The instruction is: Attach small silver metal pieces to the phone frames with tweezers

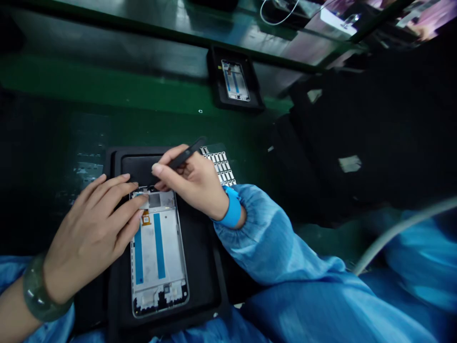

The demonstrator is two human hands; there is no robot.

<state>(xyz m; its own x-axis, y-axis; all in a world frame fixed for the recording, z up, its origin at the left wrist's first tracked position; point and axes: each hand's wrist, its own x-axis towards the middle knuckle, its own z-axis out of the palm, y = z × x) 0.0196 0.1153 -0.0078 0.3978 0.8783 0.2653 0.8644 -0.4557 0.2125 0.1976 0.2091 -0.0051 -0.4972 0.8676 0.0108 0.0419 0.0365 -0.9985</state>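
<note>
A phone frame (167, 257), silvery with two blue strips and a small orange flex cable (146, 217), lies in a black tray (205, 286). My left hand (100, 219), fingers stretched out, rests its fingertips on the frame's upper left part. Above the frame's top edge, my right hand (194, 181) grips black tweezers (187, 152) between thumb and fingers; their tips are hidden by the hand. Partly behind my right wrist is a sheet of small metallic pieces (222, 166) in rows.
Farther back, a second black tray (235, 105) holds another phone frame (235, 81). Dark stacked trays (357, 119) with bits of tape stand at the right. A pale curved tube or bar (400, 233) crosses the lower right. Clear film (87, 157) lies on the green bench at left.
</note>
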